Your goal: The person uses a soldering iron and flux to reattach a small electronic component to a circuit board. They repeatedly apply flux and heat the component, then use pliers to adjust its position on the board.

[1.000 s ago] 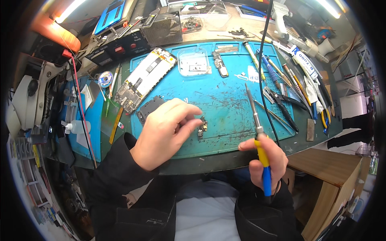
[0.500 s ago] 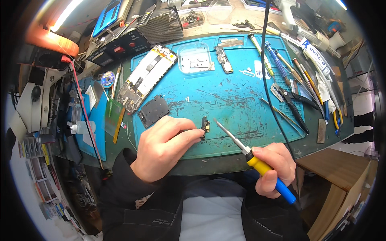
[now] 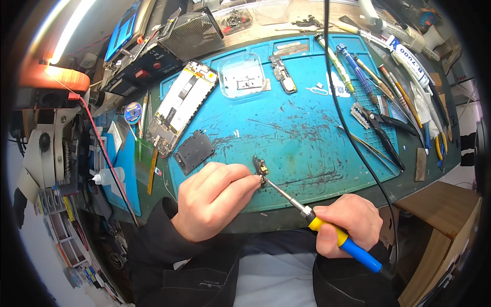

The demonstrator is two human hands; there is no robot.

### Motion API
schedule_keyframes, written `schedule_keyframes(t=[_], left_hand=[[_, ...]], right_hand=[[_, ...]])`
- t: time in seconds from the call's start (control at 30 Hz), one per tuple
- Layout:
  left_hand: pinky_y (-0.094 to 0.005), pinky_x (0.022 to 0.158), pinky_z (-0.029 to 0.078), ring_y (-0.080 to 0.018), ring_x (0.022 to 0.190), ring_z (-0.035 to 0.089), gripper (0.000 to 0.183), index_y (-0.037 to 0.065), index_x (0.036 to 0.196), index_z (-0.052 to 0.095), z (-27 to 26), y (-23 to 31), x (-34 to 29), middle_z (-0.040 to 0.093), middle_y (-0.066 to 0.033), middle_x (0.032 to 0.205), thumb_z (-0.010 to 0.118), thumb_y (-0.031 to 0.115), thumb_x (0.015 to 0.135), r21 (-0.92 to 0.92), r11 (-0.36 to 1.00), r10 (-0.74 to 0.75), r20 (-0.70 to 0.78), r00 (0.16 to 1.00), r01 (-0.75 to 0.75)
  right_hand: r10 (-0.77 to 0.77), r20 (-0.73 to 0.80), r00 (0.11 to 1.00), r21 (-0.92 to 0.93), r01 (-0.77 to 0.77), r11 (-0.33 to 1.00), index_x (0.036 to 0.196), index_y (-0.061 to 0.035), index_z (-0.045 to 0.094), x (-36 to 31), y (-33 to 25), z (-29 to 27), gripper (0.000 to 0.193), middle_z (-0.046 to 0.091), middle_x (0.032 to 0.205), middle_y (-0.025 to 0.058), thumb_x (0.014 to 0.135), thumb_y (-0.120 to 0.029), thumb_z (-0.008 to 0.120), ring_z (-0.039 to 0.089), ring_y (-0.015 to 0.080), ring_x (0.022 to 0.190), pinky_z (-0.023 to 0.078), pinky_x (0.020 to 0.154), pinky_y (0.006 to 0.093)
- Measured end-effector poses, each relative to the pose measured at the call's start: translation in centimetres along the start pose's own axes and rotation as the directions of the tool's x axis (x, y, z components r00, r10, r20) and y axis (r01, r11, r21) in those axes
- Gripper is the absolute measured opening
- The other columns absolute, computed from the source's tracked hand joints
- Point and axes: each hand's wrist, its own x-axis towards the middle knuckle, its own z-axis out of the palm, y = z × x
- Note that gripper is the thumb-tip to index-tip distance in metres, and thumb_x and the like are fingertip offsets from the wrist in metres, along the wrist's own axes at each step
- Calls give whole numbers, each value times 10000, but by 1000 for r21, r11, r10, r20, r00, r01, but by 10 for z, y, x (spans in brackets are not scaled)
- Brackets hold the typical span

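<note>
Tabletop (image 3: 276, 220), dark green, spans the frame; blue rubbery mat (image 3: 296, 133) on it, presumably to protect the surface. Opened phone body (image 3: 179, 107), white and black, upper left of centre, apparently set aside to free the middle. Right hand (image 3: 353, 222), lower right: fingers clamped on yellow-and-blue-handled soldering iron (image 3: 313, 220), pencil-style, likely for fine aim. Left hand (image 3: 212, 197), lower centre: fingers together, pinching small black-and-gold circuit board (image 3: 260, 166) on mat, probably steadying it. Iron tip beside board; contact unclear.
</note>
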Motion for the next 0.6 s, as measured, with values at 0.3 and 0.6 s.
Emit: schedule_keyframes(t=[0.3, 0.6], left_hand=[[-306, 585, 496, -214, 679, 636, 280, 13, 926, 730, 2, -1, 1, 682, -70, 874, 839, -52, 676, -2, 1000, -8, -12, 1000, 8], [-308, 581, 502, -216, 683, 634, 282, 14, 925, 732, 0, -2, 1, 684, -70, 877, 835, -48, 669, -3, 1000, -13, 7, 1000, 13]], right_hand=[[55, 63, 996, -8, -54, 998, 968, -27, 744, 1, -3, -1, 184, 704, 735, 35, 815, -127, 766, 636, 161, 545, 504, 489, 276], [60, 105, 993, -18, -59, 998, 1001, -31, 737, 2, -4, -3, 203, 703, 747, 33, 833, -141, 763, 640, 166, 554, 507, 499, 281]])
